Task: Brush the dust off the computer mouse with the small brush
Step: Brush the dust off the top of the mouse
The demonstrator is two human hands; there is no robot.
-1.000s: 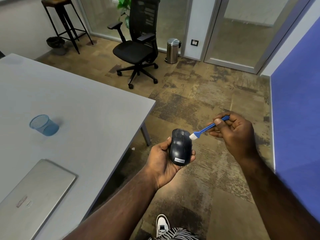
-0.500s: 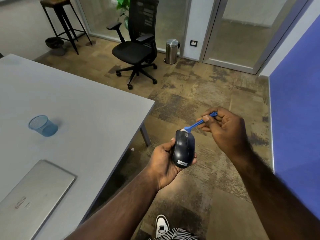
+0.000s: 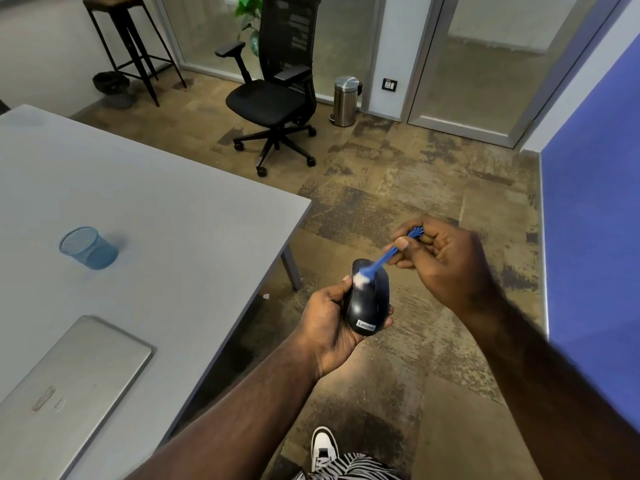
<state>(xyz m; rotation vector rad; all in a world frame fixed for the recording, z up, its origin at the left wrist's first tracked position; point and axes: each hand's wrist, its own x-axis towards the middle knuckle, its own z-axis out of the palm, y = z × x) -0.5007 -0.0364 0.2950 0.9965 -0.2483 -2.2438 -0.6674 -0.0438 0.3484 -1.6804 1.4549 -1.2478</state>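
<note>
Even, soft indoor light; wide-angle bending at edges; brush bristles (image 3: 361,280) blurred by motion

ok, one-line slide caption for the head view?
Left hand holds black mouse while right hand sweeps small blue brush across its top.

The table (image 3: 145,202) fills the left side, w/ a mesh cup (image 3: 88,248) standing on it & a shut laptop (image 3: 65,386) nearer the person, at the lower left. Off the table's right edge, over the floor, the left hand (image 3: 329,317) holds the mouse (image 3: 367,299); the right hand (image 3: 446,261) is just right of it & farther away, its brush (image 3: 381,259) tip on the mouse's far end. Behind: an office chair (image 3: 277,95), a stool (image 3: 128,39) to its left, a bin (image 3: 345,100) to its right.
</note>
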